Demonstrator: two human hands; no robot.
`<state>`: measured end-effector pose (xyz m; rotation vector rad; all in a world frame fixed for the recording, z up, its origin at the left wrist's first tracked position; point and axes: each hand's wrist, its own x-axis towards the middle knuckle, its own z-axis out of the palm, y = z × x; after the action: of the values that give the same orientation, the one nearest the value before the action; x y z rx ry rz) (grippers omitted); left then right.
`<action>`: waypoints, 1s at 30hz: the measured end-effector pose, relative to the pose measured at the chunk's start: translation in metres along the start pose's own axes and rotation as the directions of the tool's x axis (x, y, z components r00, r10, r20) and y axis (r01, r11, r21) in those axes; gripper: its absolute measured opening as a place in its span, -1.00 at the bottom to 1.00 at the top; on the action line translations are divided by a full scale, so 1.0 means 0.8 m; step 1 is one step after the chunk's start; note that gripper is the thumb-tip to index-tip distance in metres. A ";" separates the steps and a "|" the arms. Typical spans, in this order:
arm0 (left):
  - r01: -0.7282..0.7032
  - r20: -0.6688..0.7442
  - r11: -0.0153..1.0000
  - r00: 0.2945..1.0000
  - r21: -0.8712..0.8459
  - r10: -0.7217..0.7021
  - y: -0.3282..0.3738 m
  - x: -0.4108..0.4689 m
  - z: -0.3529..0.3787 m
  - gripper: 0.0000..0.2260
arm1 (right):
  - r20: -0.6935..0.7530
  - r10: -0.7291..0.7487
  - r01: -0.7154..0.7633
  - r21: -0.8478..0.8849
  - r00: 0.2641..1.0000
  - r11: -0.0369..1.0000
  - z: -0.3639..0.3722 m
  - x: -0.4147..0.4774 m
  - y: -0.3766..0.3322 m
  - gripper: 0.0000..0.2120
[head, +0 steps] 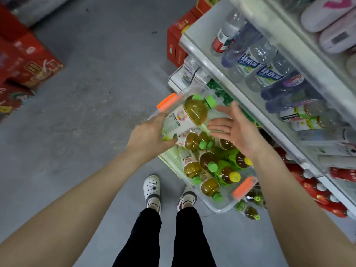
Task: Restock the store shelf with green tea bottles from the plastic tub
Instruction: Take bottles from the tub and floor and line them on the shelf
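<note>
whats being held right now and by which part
The left hand grips a green tea bottle by its lower, labelled end; the right hand is open, holding nothing.

Left of the tub point(219, 208) the bare floor point(86, 112) lies open. Right of it the shelf point(200, 39) edge crowds close, packed with water bottles point(256, 60). Red boxes point(179, 41) stand beyond it.

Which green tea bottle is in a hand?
The green-capped bottle the left hand holds up above the plastic tub; the others lie loose inside it, and the right hand is empty.
</note>
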<state>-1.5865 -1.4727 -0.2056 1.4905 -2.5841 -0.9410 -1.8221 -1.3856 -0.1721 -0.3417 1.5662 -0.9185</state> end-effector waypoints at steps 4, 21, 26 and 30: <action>0.274 0.027 0.950 0.962 -0.152 -0.273 -0.021 -0.007 -0.002 -0.47 | -0.112 -0.022 -0.070 -0.751 0.993 0.656 0.004 0.063 0.087 -0.51; 0.443 0.042 0.809 0.885 -0.386 -0.464 -0.051 -0.018 0.018 -0.52 | -0.118 -0.193 0.071 -0.649 0.974 0.757 0.101 0.148 0.114 -0.39; 0.452 0.038 0.774 0.872 -0.444 -0.488 -0.060 -0.022 0.021 -0.52 | -0.094 -0.179 0.086 -0.608 0.979 0.789 0.128 0.171 0.131 -0.11; 0.457 0.040 0.742 0.862 -0.491 -0.505 -0.061 -0.027 0.025 -0.48 | -0.116 -0.109 0.049 -0.432 0.987 0.901 0.138 0.174 0.144 -0.07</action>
<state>-1.5422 -1.4633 -0.2408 1.9948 -1.7022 -1.3876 -1.7189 -1.4456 -0.3470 -0.6695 1.8935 -0.6603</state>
